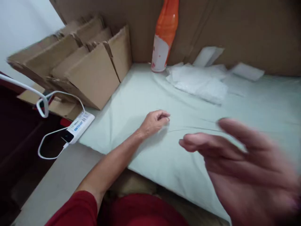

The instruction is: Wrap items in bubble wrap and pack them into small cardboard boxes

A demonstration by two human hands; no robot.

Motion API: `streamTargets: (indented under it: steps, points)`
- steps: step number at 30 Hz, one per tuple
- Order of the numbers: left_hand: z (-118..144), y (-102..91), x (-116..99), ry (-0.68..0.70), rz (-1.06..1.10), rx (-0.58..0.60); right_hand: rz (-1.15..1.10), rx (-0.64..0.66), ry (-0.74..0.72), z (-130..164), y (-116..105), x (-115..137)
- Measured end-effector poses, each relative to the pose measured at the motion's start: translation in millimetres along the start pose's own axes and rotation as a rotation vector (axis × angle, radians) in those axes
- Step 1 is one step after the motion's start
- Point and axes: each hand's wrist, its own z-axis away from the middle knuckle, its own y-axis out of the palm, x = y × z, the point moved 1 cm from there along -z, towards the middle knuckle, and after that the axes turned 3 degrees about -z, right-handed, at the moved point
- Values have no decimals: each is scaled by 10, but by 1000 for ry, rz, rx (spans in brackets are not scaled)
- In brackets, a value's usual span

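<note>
My left hand (pixel 154 123) rests low over the pale green cloth (pixel 141 94) that covers the table. Its fingers are curled in, with the thumb near the index finger; whatever they may hold is hidden. A thin dark line runs to the right across the cloth near this hand; I cannot tell whether it is a crease or a thread. Close to the camera on the right, my right hand (pixel 244 169) is raised above the table and blurred. Its thumb and fingers are apart, and nothing shows between them.
An orange bottle (pixel 164 34) with a white label stands by the cardboard wall (pixel 246 28). White packets or sheets (pixel 199 81) lie to its right. Cardboard dividers (pixel 94 72) stand at the left. A white power bank (pixel 81 125) with a white cable sits on the left edge.
</note>
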Motion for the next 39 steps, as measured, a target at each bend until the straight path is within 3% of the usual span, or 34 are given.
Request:
streamTargets:
  steps: [4,8,12,14,18,21,24,27,31,35,39]
  points:
    - [63,-111,-188,83,-67,-143,-98,-58,123,17,-29,-414]
    - [218,-472,-452,227,-181,-375,-6,-135,318,159,-182,-823]
    - [297,-998,-767,519,-635,-661,87,-147,387,344,-278,-991]
    - [285,-1270,-939,548,-891,-772,94,-128,391,390,-281,-988]
    - [213,-1778,-1226,374,-1236,-911,94,-68,392,386,-240,-927]
    - [138,-2101,-1283,117,-1357,-907,89,-48,386,372,-220,-890]
    - [80,-2311,-1235,-109,-1335,-872,73,-39,383,375,-218,-874]
    - [81,-2345,-1197,-127,-1288,-854,56,-35,371,378,-212,-868]
    - [249,-2179,-1177,-16,-1266,-820,31,-69,354,395,-205,-875]
    - [621,-1847,-1156,338,-1280,-717,32,-117,337,443,-298,-859]
    - [992,-1382,-1215,678,-1190,-518,68,-247,281,493,-541,-733]
